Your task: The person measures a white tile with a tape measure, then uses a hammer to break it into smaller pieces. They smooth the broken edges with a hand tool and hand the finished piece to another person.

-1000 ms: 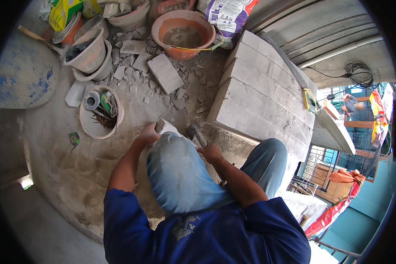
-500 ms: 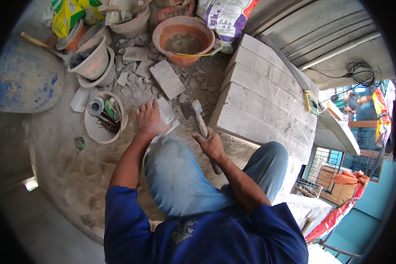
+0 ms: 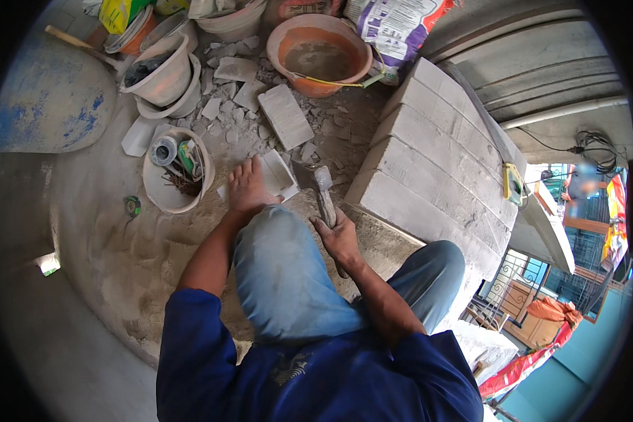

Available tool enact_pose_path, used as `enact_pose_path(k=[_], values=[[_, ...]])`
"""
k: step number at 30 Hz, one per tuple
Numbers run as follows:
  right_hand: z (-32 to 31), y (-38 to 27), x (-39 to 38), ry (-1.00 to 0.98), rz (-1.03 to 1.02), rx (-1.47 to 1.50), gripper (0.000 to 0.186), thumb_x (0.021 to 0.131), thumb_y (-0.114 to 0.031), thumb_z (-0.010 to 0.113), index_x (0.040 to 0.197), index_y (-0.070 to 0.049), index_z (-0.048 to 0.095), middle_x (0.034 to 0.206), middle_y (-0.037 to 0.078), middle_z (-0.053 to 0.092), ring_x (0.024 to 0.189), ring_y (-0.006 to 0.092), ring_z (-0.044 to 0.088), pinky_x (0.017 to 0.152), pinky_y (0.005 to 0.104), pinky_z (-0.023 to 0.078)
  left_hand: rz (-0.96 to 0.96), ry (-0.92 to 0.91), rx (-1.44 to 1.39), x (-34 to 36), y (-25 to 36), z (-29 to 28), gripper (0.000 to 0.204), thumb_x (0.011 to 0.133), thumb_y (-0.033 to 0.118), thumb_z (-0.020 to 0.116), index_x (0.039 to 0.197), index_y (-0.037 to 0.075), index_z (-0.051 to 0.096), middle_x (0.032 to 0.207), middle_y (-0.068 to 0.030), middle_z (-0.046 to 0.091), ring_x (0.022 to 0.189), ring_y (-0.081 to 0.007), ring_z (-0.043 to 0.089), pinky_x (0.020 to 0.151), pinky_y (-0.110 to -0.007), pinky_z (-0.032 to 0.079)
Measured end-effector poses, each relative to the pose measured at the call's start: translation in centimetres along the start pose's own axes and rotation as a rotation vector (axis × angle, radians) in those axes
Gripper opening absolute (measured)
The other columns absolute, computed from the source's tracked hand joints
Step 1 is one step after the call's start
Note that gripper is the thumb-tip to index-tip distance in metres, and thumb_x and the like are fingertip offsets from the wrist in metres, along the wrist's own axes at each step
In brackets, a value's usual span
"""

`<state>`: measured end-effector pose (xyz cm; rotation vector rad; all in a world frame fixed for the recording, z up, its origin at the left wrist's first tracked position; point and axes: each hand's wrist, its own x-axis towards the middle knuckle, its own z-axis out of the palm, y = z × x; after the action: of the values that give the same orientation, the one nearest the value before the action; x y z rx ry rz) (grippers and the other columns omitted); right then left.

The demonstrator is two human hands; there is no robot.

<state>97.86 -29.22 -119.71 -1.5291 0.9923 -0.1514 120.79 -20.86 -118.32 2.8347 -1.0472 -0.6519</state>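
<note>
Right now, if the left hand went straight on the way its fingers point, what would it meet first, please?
The left hand lies flat on a pale block piece, fingers pointing up the picture. Straight ahead it would probably first meet the loose rubble, then the flat grey slab. Depth is hard to judge.

Head camera looks steeply down, close over the dusty floor [image 3: 119, 281]

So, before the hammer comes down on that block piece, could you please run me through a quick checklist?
1. Right hand grips the hammer: ok.
2. Left hand steadies the pale block piece: ok.
3. Left fingers clear of the hammer head: ok, a gap shows.
4. Ground around the piece free of rubble: not ok.
5. Bucket of tools out of the swing: ok.
6. Hand or eye protection: no gloves; eyes cannot tell.
</note>
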Motion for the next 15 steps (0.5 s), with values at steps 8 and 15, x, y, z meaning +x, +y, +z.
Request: enact_pose_path(k=[8, 15], values=[[0.0, -1.4, 0.2, -0.024, -0.016, -0.074, 0.033, 0.092, -0.030, 0.076, 0.103, -0.001, 0.065, 0.076, 0.009, 0.066, 0.071, 0.0124, 0.058, 0.070, 0.0325, 0.051, 0.051, -0.013, -0.028, 0.1, -0.9, -0.5, 0.122, 0.057, 0.041, 0.092, 0.152, -0.002, 0.027, 0.146, -0.0210, 0.044, 0.139, -0.0392, 0.038, 0.117, -0.053, 0.025], [-1.0, -8.2, -4.5, 0.005, -0.335, 0.161, 0.020, 0.090, -0.010, 0.076, 0.105, -0.001, 0.066, 0.077, 0.003, 0.066, 0.075, 0.0055, 0.056, 0.067, 0.0275, 0.050, 0.106, 0.099, -0.044, -0.8, -2.0, 1.3, 0.120, 0.056, 0.044, 0.091, 0.149, 0.000, 0.030, 0.138, -0.0188, 0.048, 0.131, -0.0381, 0.043, 0.113, -0.052, 0.029]])
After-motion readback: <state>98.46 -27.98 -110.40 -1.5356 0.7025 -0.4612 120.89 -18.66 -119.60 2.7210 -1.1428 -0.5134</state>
